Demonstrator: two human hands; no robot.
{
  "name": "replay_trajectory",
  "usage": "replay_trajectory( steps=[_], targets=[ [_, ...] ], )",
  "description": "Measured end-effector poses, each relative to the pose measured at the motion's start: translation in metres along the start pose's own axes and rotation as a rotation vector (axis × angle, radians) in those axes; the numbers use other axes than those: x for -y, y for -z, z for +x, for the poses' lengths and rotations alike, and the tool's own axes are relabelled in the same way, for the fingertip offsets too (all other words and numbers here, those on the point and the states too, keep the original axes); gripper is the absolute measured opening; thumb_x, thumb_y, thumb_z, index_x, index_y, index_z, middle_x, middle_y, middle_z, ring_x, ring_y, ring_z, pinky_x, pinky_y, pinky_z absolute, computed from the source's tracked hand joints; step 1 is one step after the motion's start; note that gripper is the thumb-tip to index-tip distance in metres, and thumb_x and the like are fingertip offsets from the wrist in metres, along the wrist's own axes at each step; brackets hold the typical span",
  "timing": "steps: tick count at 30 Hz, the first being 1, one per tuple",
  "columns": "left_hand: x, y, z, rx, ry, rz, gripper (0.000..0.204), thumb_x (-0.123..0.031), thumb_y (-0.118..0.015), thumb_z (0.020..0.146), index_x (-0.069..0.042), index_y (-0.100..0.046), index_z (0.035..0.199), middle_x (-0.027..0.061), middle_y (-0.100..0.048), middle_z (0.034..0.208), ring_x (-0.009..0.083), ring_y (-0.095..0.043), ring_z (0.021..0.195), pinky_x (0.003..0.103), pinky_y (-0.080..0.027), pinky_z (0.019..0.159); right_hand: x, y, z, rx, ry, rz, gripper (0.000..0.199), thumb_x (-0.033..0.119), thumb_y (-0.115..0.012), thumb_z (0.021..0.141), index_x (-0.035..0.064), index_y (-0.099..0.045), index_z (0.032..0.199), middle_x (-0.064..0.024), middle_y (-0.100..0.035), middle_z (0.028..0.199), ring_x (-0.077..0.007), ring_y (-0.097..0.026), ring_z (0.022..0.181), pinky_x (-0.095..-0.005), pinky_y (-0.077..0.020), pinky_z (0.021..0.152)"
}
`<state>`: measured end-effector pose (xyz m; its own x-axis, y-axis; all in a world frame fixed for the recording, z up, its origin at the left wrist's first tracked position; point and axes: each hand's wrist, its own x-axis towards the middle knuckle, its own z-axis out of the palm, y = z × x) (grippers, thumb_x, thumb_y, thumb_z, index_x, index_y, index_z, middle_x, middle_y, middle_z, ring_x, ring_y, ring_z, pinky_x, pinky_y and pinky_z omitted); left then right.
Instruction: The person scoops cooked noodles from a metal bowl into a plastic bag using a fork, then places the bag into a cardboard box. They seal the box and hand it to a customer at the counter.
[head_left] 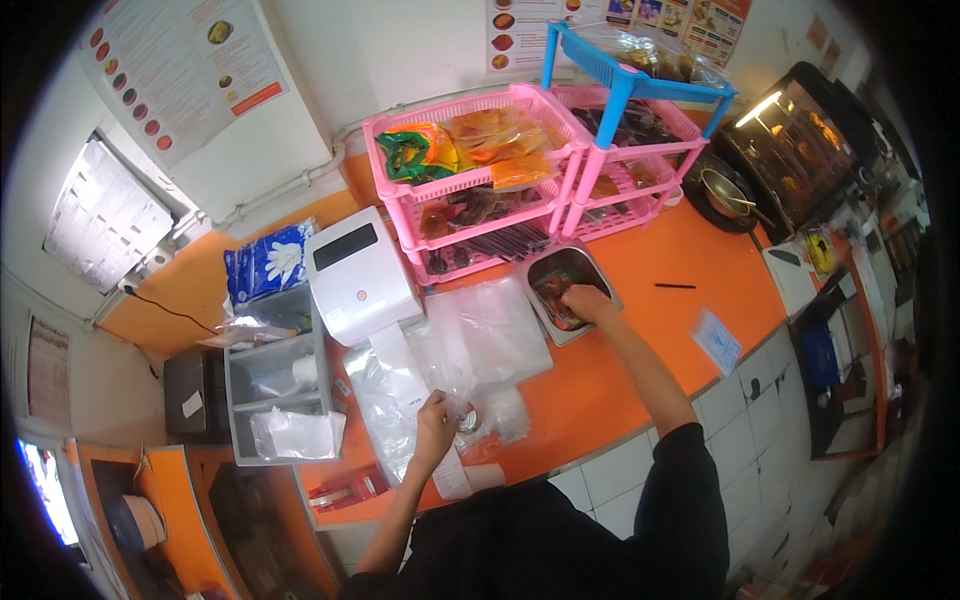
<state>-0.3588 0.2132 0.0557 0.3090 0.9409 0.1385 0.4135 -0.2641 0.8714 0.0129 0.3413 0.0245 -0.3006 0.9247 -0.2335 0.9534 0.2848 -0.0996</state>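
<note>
- The clear plastic bag (455, 400) lies on the orange counter (640, 350), near its front edge and just right of the paper strip (410, 385) hanging from the white label printer (362, 275). It looks thin, limp and slippery; it would likely collapse unless held by its open rim, and pinching one wall of the mouth seems the surest hold.
- The left hand (436, 425) is at that bag, fingers curled together on the film near the mouth; something dark shows inside, too small to identify.
- The right hand (585, 300) reaches into the steel tray (565, 290) further back, fingers bunched down among dark, reddish pieces. Whether they have closed on a piece I cannot tell. The pieces look small, light and perhaps moist, best taken in a fingertip pinch.
- More clear bags (490, 330) lie flat between tray and printer.
- Behind them stand pink racks (480, 190) with packets, and a blue rack (625, 70) above.
- A grey bin (275, 385) sits left of the printer; a black pen (675, 286) lies right of the tray.
</note>
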Motion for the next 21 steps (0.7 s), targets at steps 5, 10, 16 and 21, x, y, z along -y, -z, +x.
replay_trajectory(
  steps=[5,10,16,21],
  targets=[
    [0.013,0.002,0.007,0.0,0.177,-0.122,0.016,-0.015,-0.077,0.073,-0.002,-0.07,0.078,0.0099,-0.062,0.078,0.0168,-0.061,0.063,0.029,-0.048,0.056,-0.02,0.022,-0.012,-0.133,0.141,0.416,0.005,-0.001,-0.064,0.07,0.0027,-0.065,0.072,-0.0101,-0.066,0.072,-0.0236,-0.065,0.067,-0.0334,-0.0513,0.064],
    [0.01,0.011,0.013,0.085,0.207,-0.146,0.02,-0.015,-0.079,0.071,-0.002,-0.07,0.082,0.0088,-0.065,0.082,0.0166,-0.062,0.066,0.027,-0.05,0.06,-0.025,0.025,-0.031,-0.292,-0.064,0.862,0.005,-0.003,-0.064,0.075,0.0015,-0.064,0.073,-0.0059,-0.066,0.07,-0.0132,-0.062,0.065,-0.026,-0.0494,0.061],
    [0.013,0.02,0.018,0.141,-0.032,-0.045,0.019,-0.013,-0.079,0.07,0.0,-0.067,0.077,0.0087,-0.066,0.079,0.0186,-0.065,0.069,0.029,-0.05,0.061,0.001,0.025,-0.055,-0.6,-0.248,1.48,0.007,0.006,-0.062,0.086,0.0026,-0.061,0.092,-0.006,-0.066,0.082,-0.0117,-0.063,0.072,-0.0224,-0.0509,0.063],
    [0.027,0.016,0.014,0.1,0.085,-0.073,0.018,-0.013,-0.076,0.072,-0.001,-0.07,0.083,0.0102,-0.067,0.072,0.02,-0.065,0.063,0.029,-0.05,0.059,0.097,0.003,-0.073,-0.533,-0.139,2.168,0.014,0.008,-0.06,0.088,0.005,-0.057,0.101,-0.0082,-0.064,0.095,-0.0163,-0.064,0.081,-0.0275,-0.0546,0.074]
  ],
)
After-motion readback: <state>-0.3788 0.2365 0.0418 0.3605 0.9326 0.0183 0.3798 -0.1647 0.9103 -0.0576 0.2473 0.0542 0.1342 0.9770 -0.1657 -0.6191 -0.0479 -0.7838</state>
